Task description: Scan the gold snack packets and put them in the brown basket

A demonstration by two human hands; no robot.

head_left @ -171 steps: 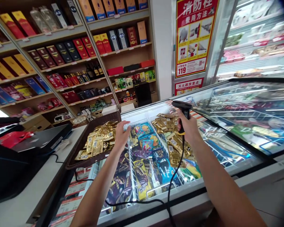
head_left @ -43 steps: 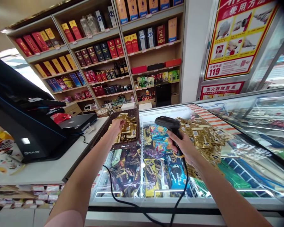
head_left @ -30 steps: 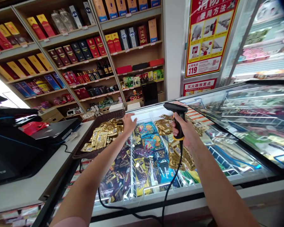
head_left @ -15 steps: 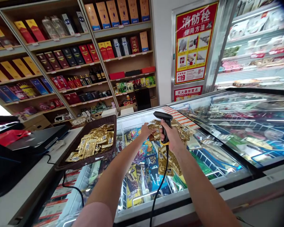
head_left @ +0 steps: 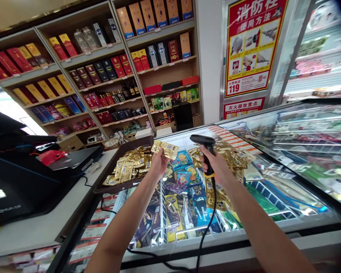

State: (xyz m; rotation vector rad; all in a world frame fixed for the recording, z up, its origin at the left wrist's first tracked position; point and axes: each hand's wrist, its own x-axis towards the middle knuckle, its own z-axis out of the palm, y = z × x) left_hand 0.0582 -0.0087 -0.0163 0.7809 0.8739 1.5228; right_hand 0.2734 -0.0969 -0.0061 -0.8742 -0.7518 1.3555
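Note:
A gold foil packet point(head_left: 170, 150) with a barcode is pinched in my left hand point(head_left: 159, 163), held up at the right end of the brown woven basket point(head_left: 113, 186). My right hand point(head_left: 217, 165) grips a black barcode scanner point(head_left: 203, 141) by its handle; its cord point(head_left: 207, 227) hangs down towards me. Many gold packets point(head_left: 127, 167) lie in the basket. Beneath and beside my right hand, more gold packets point(head_left: 238, 157) are heaped on the glass top of the chest freezer point(head_left: 184, 258).
Under the glass, wire baskets hold colourful ice cream packs point(head_left: 176, 216). At left stand a counter point(head_left: 31, 231) and a black checkout machine point(head_left: 19, 182). Shelves point(head_left: 102, 83) of boxed goods line the back wall, beside a red poster point(head_left: 254, 49). The cord crosses the freezer's front edge.
My left hand has moved left from the heap to the basket's side, lifting a gold packet. My right hand still holds the scanner. The view has turned somewhat left.

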